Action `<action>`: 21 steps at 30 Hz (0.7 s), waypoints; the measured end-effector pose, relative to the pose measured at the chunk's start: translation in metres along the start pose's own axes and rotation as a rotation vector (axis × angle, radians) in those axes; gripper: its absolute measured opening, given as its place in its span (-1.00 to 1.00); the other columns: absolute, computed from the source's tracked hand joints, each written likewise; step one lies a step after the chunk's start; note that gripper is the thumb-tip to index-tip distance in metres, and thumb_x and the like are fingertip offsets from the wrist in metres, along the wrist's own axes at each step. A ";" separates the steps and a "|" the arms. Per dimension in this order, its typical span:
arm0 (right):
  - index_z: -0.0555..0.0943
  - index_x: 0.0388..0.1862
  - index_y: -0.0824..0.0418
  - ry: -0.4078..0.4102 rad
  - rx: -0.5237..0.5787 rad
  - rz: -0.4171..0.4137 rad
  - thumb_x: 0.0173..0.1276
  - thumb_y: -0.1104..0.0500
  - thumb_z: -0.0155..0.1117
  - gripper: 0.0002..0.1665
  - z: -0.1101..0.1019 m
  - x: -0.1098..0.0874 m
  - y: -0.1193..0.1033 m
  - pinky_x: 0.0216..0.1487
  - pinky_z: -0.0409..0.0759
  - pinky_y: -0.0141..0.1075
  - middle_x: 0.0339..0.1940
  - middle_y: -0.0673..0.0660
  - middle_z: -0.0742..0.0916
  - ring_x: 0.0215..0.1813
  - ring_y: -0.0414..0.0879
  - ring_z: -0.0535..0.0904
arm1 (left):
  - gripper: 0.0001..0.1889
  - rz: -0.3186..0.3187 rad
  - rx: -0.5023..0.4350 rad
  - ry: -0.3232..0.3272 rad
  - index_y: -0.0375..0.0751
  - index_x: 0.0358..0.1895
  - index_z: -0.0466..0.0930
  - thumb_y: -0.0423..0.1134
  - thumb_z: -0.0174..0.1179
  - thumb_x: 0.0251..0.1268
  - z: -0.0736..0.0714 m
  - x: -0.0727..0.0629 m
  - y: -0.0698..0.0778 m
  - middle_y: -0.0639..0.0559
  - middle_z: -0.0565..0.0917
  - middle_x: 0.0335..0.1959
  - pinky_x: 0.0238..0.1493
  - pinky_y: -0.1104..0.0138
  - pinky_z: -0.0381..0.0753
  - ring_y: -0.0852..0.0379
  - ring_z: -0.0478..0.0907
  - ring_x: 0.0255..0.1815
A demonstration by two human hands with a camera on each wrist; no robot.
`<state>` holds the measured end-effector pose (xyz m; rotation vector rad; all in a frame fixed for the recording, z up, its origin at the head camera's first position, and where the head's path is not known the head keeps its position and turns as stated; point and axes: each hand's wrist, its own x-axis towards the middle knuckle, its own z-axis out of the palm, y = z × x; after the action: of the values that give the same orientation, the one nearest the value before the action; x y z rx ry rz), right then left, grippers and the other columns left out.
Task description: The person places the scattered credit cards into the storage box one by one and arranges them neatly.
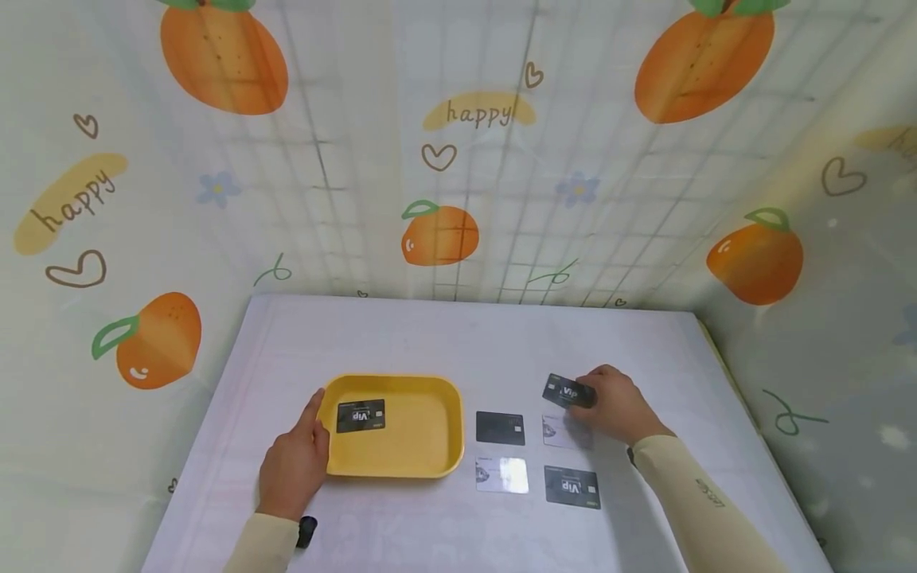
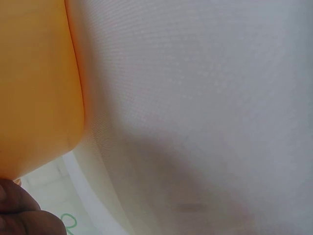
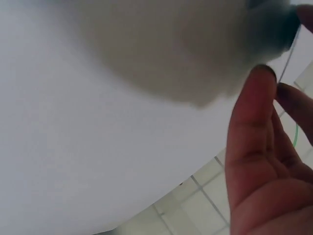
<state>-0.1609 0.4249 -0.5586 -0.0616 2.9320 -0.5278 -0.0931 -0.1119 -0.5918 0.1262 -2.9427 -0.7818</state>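
Between the thumb and fingers of my right hand (image 1: 616,404), a black "Vip" card (image 1: 563,391) is pinched and held tilted above the table. Only its thin edge shows in the right wrist view, where the fingers (image 3: 254,127) are close. My left hand (image 1: 294,465) rests against the left side of a yellow tray (image 1: 394,469), its index finger extended along the rim. Another black Vip card (image 1: 361,415) lies inside the tray, toward the left. In the left wrist view, the tray's wall (image 2: 39,88) fills the upper left, with fingers (image 2: 29,223) below it.
Right of the tray lie a black card (image 1: 500,428), a pale card (image 1: 501,475), another pale card (image 1: 562,434) partly under the right hand, and a dark Vip card (image 1: 572,487). Patterned curtains (image 1: 344,239) enclose the white table (image 1: 401,334) at the back and sides.
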 end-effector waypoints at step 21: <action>0.66 0.20 0.13 0.100 -0.110 -0.205 0.17 -0.14 0.64 -0.31 -0.004 0.000 -0.096 0.13 0.66 0.05 0.12 0.08 0.65 0.08 0.04 0.60 | -0.39 0.010 -0.033 0.026 0.12 0.67 0.27 -0.17 0.07 0.63 0.003 0.003 -0.007 0.10 0.27 -0.79 -0.69 0.28 0.17 0.10 0.19 -0.81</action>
<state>-0.1605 0.3364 -0.5216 -0.3628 3.0690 -0.4068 -0.0962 -0.1169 -0.5979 0.1179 -2.9024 -0.8207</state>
